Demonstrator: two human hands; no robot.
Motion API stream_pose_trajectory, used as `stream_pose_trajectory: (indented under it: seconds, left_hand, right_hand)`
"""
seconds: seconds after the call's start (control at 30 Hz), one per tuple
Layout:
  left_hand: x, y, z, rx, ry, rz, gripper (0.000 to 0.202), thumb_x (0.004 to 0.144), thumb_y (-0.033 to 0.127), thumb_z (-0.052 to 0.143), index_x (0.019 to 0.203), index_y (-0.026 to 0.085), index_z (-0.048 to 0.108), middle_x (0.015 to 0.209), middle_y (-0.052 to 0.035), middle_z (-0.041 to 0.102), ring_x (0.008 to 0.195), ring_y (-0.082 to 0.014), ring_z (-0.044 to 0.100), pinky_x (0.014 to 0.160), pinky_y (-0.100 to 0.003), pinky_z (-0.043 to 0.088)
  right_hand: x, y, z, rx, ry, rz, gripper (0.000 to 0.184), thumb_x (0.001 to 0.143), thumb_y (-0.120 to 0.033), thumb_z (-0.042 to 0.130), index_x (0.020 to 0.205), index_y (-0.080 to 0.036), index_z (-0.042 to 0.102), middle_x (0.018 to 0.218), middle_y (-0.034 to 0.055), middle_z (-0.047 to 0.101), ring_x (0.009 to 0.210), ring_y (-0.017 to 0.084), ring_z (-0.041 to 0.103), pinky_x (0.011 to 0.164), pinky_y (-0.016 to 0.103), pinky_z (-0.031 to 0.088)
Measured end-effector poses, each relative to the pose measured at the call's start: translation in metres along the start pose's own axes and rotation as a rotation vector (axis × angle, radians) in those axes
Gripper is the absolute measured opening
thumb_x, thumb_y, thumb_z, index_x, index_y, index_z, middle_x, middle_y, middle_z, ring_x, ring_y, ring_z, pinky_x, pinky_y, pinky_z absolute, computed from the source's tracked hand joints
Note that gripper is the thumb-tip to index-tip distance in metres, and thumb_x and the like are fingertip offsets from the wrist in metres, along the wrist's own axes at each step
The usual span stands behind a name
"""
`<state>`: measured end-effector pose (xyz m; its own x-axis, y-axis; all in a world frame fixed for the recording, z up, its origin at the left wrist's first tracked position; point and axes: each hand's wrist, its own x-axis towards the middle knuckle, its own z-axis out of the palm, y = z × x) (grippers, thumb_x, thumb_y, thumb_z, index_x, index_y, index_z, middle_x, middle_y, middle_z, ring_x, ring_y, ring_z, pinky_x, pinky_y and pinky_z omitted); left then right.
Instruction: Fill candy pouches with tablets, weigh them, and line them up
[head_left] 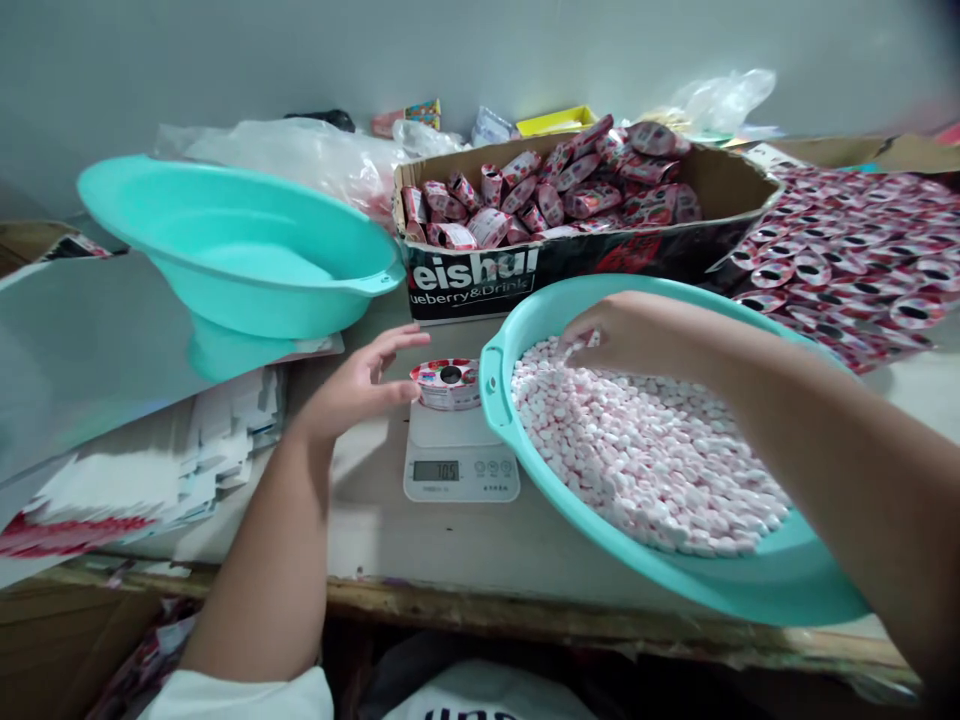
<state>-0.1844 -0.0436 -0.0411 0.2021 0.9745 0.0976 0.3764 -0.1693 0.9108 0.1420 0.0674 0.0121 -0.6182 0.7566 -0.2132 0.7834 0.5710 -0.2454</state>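
My left hand (371,375) is open, thumb and fingers apart, beside a small red-and-white printed pack (452,397) with a dark oval opening on top. The pack stands on a white kitchen scale (461,455), whose display appears to read 70.5. On the right, my right hand (596,330) reaches into a turquoise basin (592,535) of small white-pink candies (660,460). Its fingers are closed at the far left side of the heap, with some candies showing between them. The fingertips are partly hidden.
A second turquoise basin (247,235) stands tilted at the left, near stacked flat cartons (150,480). Behind the scale, a black cardboard box (562,265) holds many filled packs. Rows of upright open packs (847,260) fill the right side. Plastic bags (300,155) lie along the wall.
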Motion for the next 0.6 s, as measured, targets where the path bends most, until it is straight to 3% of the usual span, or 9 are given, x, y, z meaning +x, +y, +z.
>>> stream_pose_trajectory:
  seconds: [0.13,0.27,0.47,0.6]
  left_hand:
    - [0.001,-0.001,0.000,-0.293,0.350,0.079,0.051,0.083,0.065,0.062,0.112,0.024,0.072,0.141,-0.0107,0.060,0.140,-0.0300,0.047,0.117,-0.047,0.034]
    - [0.008,0.000,0.004,-0.401,0.617,0.020,0.049,0.079,0.066,0.064,0.095,0.020,0.072,0.119,-0.0113,0.072,0.121,-0.0273,0.062,0.101,-0.041,0.049]
    - [0.015,-0.002,0.006,-0.347,0.768,-0.135,0.050,0.077,0.067,0.064,0.087,0.018,0.071,0.104,-0.0108,0.074,0.101,-0.0232,0.069,0.080,-0.031,0.052]
    - [0.015,-0.005,0.007,-0.341,0.785,-0.114,0.047,0.081,0.063,0.062,0.089,0.018,0.071,0.104,-0.0103,0.074,0.094,-0.0206,0.070,0.074,-0.028,0.051]
  right_hand:
    - [-0.003,-0.007,-0.005,0.010,0.151,0.017,0.023,0.085,-0.032,0.064,0.100,-0.023,0.078,0.082,0.0031,0.072,0.063,0.013,0.057,0.065,0.028,0.040]
    - [-0.003,-0.012,-0.005,0.008,0.244,0.016,0.023,0.085,-0.034,0.066,0.100,-0.021,0.078,0.074,0.0023,0.069,0.060,0.012,0.055,0.063,0.027,0.040]
    - [0.000,-0.006,0.002,0.076,0.238,0.017,0.024,0.085,-0.033,0.065,0.102,-0.021,0.078,0.088,0.0030,0.075,0.069,0.015,0.063,0.067,0.028,0.045]
    - [0.002,0.000,0.007,0.183,0.251,0.009,0.027,0.084,-0.033,0.065,0.104,-0.019,0.077,0.092,0.0041,0.076,0.078,0.018,0.067,0.073,0.029,0.049]
